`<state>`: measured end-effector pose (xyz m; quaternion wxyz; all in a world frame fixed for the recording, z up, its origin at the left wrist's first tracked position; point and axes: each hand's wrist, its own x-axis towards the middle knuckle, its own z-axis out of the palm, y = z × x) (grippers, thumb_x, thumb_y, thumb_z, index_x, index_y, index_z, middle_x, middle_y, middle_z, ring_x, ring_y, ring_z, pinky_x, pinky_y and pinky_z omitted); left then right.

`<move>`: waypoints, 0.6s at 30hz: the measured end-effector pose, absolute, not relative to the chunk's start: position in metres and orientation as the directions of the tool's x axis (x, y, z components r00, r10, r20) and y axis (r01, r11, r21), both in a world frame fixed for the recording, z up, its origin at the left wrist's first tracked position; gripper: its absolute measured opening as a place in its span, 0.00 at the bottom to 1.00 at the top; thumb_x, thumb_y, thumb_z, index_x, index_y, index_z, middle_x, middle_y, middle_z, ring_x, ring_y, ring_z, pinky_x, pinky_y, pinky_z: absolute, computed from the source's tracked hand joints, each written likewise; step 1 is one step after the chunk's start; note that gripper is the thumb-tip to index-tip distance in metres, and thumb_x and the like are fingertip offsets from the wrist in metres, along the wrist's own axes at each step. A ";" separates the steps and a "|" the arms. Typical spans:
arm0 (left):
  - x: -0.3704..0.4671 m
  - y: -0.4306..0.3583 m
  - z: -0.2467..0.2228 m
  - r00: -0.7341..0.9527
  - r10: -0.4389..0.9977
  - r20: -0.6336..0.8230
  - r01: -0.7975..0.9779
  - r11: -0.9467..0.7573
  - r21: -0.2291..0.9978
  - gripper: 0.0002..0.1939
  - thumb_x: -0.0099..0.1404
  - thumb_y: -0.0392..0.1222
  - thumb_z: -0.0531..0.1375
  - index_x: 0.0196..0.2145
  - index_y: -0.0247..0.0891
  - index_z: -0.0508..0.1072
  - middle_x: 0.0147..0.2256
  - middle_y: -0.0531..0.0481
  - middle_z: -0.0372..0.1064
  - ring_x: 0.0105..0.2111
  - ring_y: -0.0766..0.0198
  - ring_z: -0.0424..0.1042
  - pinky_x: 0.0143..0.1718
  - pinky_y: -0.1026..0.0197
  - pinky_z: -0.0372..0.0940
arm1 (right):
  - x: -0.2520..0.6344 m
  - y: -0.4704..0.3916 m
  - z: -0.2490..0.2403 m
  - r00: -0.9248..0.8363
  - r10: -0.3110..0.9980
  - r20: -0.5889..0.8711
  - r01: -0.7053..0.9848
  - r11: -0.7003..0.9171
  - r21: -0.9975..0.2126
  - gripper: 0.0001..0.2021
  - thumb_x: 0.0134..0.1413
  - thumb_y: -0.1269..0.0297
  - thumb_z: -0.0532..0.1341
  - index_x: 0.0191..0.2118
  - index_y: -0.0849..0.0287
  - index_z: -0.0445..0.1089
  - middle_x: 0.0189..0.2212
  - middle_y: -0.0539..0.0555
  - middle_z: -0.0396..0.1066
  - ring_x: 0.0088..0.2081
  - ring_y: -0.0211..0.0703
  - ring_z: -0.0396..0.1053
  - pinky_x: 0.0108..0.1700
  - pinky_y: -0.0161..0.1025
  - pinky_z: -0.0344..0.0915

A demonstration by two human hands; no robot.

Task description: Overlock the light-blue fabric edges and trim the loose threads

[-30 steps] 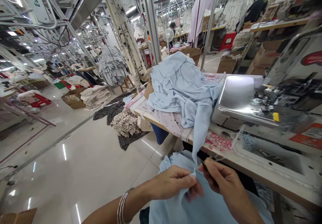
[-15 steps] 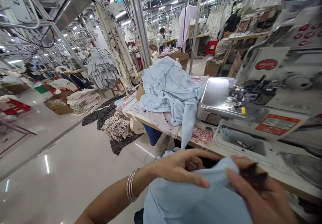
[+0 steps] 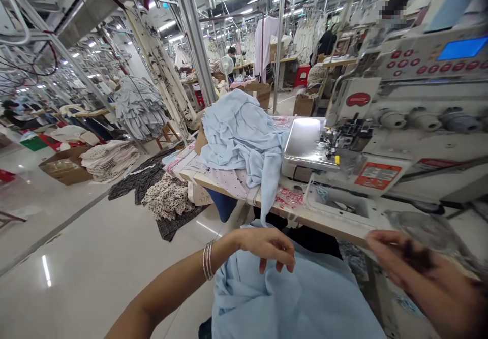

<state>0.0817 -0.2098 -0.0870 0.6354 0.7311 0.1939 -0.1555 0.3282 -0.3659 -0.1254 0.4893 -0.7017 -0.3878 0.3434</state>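
A light blue garment (image 3: 305, 298) is spread in loose folds across my lap, below the table edge. Over its upper part hangs my left hand (image 3: 269, 247), with silver bangles on the wrist and the fingers curled downward. Whether those fingers pinch any cloth is hidden. At the right, apart from the garment, my right hand (image 3: 423, 273) is raised and blurred by motion. Its fingers are closed around a small dark tool (image 3: 414, 252), whose exact kind I cannot make out.
A heap of light blue cloth (image 3: 240, 130) lies on the sewing table (image 3: 244, 191), with one end drooping over the edge. To its right stands a sewing machine (image 3: 366, 141) with a shiny metal plate. Spotted fabric (image 3: 168, 196) is piled on the floor, near a cardboard box (image 3: 63, 166).
My right hand has let go of the light blue cloth and moved to the right. My left hand's fingers have curled. The cloth has dropped lower, and the view has turned slightly right.
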 end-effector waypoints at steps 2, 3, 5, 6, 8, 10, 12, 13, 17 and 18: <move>0.079 -0.210 -0.091 0.856 0.221 -0.467 0.502 -0.141 0.853 0.10 0.61 0.44 0.57 0.25 0.37 0.69 0.26 0.52 0.66 0.22 0.69 0.65 0.14 0.71 0.60 | 0.316 -0.362 -0.142 0.341 0.919 -0.198 0.304 -0.307 -0.902 0.21 0.47 0.40 0.62 0.34 0.54 0.71 0.25 0.51 0.67 0.25 0.43 0.62 0.26 0.38 0.60; 0.076 -0.209 -0.094 0.835 0.298 -0.462 0.519 -0.150 0.841 0.10 0.61 0.43 0.57 0.25 0.37 0.68 0.25 0.53 0.66 0.20 0.71 0.62 0.13 0.72 0.57 | 0.308 -0.361 -0.152 0.287 0.926 -0.244 0.349 -0.339 -0.874 0.21 0.47 0.40 0.61 0.30 0.55 0.71 0.23 0.52 0.66 0.25 0.44 0.62 0.27 0.39 0.59; 0.066 -0.210 -0.104 0.788 0.408 -0.461 0.556 -0.149 0.818 0.10 0.62 0.43 0.56 0.26 0.37 0.66 0.24 0.54 0.65 0.17 0.72 0.59 0.12 0.72 0.54 | 0.286 -0.361 -0.172 0.238 0.922 -0.306 0.400 -0.380 -0.834 0.21 0.48 0.41 0.60 0.22 0.56 0.68 0.19 0.51 0.63 0.23 0.44 0.61 0.26 0.40 0.55; 0.061 -0.210 -0.110 0.766 0.442 -0.468 0.573 -0.138 0.808 0.10 0.62 0.44 0.56 0.26 0.37 0.66 0.23 0.55 0.65 0.17 0.72 0.59 0.12 0.72 0.54 | 0.274 -0.362 -0.181 0.248 0.913 -0.324 0.419 -0.402 -0.814 0.22 0.49 0.42 0.59 0.21 0.56 0.67 0.18 0.51 0.63 0.23 0.45 0.61 0.27 0.40 0.53; 0.051 -0.213 -0.123 0.728 0.477 -0.492 0.605 -0.108 0.789 0.10 0.63 0.45 0.55 0.28 0.36 0.66 0.24 0.54 0.66 0.17 0.71 0.60 0.12 0.71 0.55 | 0.251 -0.360 -0.198 0.289 0.889 -0.356 0.428 -0.453 -0.782 0.21 0.49 0.42 0.59 0.21 0.56 0.68 0.19 0.53 0.67 0.25 0.49 0.64 0.28 0.40 0.52; 0.044 -0.219 -0.132 0.696 0.503 -0.512 0.627 -0.079 0.775 0.10 0.63 0.45 0.55 0.29 0.36 0.67 0.24 0.54 0.66 0.18 0.70 0.61 0.13 0.70 0.57 | 0.232 -0.355 -0.209 0.315 0.874 -0.370 0.414 -0.477 -0.775 0.18 0.48 0.46 0.61 0.23 0.56 0.70 0.22 0.55 0.70 0.29 0.53 0.67 0.31 0.41 0.54; 0.041 -0.226 -0.136 0.678 0.531 -0.508 0.627 -0.058 0.777 0.10 0.64 0.46 0.55 0.33 0.35 0.68 0.26 0.51 0.68 0.21 0.68 0.64 0.17 0.69 0.60 | 0.221 -0.350 -0.212 0.296 0.892 -0.341 0.386 -0.438 -0.812 0.14 0.47 0.51 0.62 0.23 0.56 0.69 0.21 0.52 0.69 0.28 0.50 0.66 0.31 0.41 0.55; 0.041 -0.230 -0.136 0.678 0.544 -0.494 0.615 -0.051 0.787 0.11 0.64 0.46 0.56 0.35 0.34 0.69 0.29 0.50 0.69 0.25 0.67 0.67 0.21 0.67 0.63 | 0.219 -0.349 -0.210 0.278 0.909 -0.309 0.365 -0.398 -0.842 0.13 0.47 0.51 0.61 0.23 0.56 0.68 0.21 0.51 0.67 0.27 0.48 0.65 0.31 0.40 0.56; 0.050 -0.240 -0.130 0.788 0.440 -0.431 0.490 -0.025 0.871 0.19 0.61 0.45 0.62 0.48 0.37 0.68 0.40 0.48 0.71 0.39 0.65 0.70 0.40 0.65 0.65 | 0.237 -0.359 -0.182 0.298 0.939 -0.173 0.266 -0.256 -0.929 0.18 0.51 0.44 0.59 0.34 0.55 0.68 0.31 0.51 0.69 0.34 0.45 0.66 0.34 0.37 0.62; 0.053 -0.241 -0.128 0.828 0.375 -0.416 0.460 -0.030 0.888 0.20 0.60 0.46 0.64 0.48 0.37 0.68 0.39 0.50 0.71 0.39 0.65 0.70 0.39 0.66 0.64 | 0.249 -0.366 -0.173 0.343 0.927 -0.149 0.249 -0.242 -0.938 0.19 0.53 0.43 0.58 0.37 0.55 0.67 0.35 0.52 0.69 0.36 0.45 0.66 0.35 0.36 0.63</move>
